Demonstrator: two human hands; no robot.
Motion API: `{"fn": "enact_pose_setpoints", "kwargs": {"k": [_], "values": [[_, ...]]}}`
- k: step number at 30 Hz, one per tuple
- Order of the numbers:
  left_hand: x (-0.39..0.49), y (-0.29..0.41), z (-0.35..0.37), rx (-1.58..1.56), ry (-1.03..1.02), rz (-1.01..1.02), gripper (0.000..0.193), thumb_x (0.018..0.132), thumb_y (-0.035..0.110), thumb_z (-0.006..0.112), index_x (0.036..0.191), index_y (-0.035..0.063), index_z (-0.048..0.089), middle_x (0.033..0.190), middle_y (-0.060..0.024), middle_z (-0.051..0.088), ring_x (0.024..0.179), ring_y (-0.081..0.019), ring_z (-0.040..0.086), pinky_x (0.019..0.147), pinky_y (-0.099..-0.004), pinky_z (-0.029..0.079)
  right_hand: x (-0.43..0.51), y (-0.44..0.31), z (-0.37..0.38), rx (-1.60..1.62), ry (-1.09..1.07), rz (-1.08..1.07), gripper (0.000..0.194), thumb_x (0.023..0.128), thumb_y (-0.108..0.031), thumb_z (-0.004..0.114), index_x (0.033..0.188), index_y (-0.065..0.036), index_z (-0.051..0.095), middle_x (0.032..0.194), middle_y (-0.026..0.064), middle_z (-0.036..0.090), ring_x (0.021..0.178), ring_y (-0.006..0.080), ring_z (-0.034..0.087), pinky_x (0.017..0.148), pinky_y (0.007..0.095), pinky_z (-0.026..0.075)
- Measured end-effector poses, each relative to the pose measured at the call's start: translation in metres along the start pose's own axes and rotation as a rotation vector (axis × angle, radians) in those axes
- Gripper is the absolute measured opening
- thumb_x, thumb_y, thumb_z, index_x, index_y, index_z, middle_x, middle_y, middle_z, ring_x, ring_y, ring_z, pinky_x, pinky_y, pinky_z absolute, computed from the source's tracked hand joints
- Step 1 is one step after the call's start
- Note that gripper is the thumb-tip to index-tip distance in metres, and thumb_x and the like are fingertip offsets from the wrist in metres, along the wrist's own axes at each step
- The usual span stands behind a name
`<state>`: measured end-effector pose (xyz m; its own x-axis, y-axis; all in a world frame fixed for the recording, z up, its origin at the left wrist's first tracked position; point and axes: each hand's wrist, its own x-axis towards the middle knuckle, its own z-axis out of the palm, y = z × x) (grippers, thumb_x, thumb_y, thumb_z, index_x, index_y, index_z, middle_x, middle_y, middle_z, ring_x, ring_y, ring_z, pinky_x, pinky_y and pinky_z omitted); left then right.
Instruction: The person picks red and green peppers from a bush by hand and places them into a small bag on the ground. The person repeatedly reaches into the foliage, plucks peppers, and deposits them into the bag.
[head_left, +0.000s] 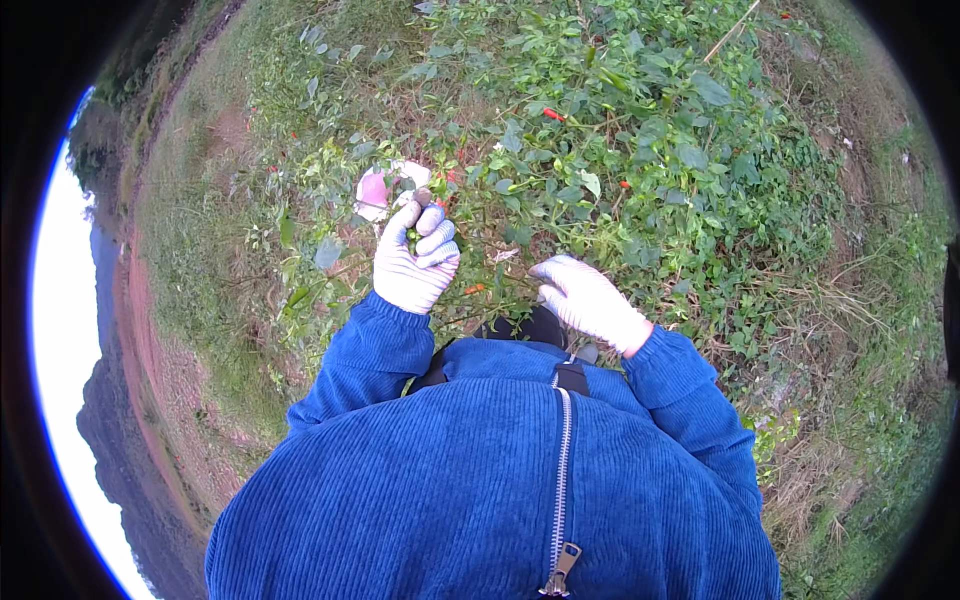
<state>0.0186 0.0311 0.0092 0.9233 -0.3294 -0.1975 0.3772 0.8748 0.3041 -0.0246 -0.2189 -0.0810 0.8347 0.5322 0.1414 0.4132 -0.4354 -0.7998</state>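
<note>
Both hands wear white striped knit gloves. My left hand (417, 255) is up at the centre left, its fingers curled round something green, perhaps a stem or pepper, mostly hidden by the fingers. Just beyond it lies a pink and white object (373, 189), partly behind leaves, with red bits beside it. My right hand (589, 300) is low over the plants at the centre, fingers bent together; whether anything is between them cannot be seen. An orange-red chili pepper (475, 289) hangs between the hands. Farther up is a red chili pepper (553, 114) among green leaves.
Dense chili pepper plants (675, 157) fill the area ahead and to the right, with another red pepper (624, 184) among them. Dry grass (840, 307) lies at the right. A dry stalk (731, 31) sticks up at the top. Bare reddish soil and hills show at the left.
</note>
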Motion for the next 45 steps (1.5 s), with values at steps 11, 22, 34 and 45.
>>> {"fn": "enact_pose_setpoints", "kwargs": {"k": [11,22,34,45], "values": [[0.030,0.030,-0.009,0.464,0.362,0.165,0.032,0.098,0.016,0.054,0.125,0.0015,0.050,0.078,-0.0032,0.053,0.057,-0.0093,0.043,0.044,-0.0202,0.032,0.072,0.032,0.015,0.609,0.115,0.329,0.039,0.094,-0.018,0.062,0.128,-0.001,0.052,0.118,0.0129,0.060,0.106,0.0237,0.056,0.091,0.0333,0.046],[0.064,0.104,-0.055,0.142,0.644,0.202,0.016,0.097,0.017,0.057,0.110,0.0082,0.055,0.078,-0.0014,0.054,0.056,-0.0099,0.045,0.043,-0.0213,0.032,0.100,0.012,-0.054,0.555,0.091,0.608,0.030,0.098,-0.005,0.044,0.127,-0.003,0.052,0.106,0.0084,0.062,0.092,0.0173,0.061,0.077,0.0280,0.052],[0.118,0.155,-0.013,-0.303,0.528,0.427,0.015,0.097,0.015,0.052,0.092,0.0020,0.054,0.065,0.0016,0.047,0.054,-0.0080,0.044,0.044,-0.0222,0.035,0.177,0.011,-0.168,-0.089,0.210,-0.056,0.026,0.089,0.006,0.053,0.112,-0.001,0.060,0.104,0.0112,0.062,0.094,0.0215,0.063,0.087,0.0301,0.049],[0.229,0.001,0.066,2.236,-0.207,-0.097,0.038,0.089,0.026,0.061,0.125,0.0136,0.058,0.103,-0.0159,0.067,0.098,-0.0338,0.064,0.085,-0.0431,0.049,0.164,0.086,-0.167,-0.215,0.099,-0.044,0.038,0.078,0.005,0.056,0.115,-0.001,0.059,0.108,0.0185,0.060,0.102,0.0374,0.059,0.092,0.0406,0.048]]}}
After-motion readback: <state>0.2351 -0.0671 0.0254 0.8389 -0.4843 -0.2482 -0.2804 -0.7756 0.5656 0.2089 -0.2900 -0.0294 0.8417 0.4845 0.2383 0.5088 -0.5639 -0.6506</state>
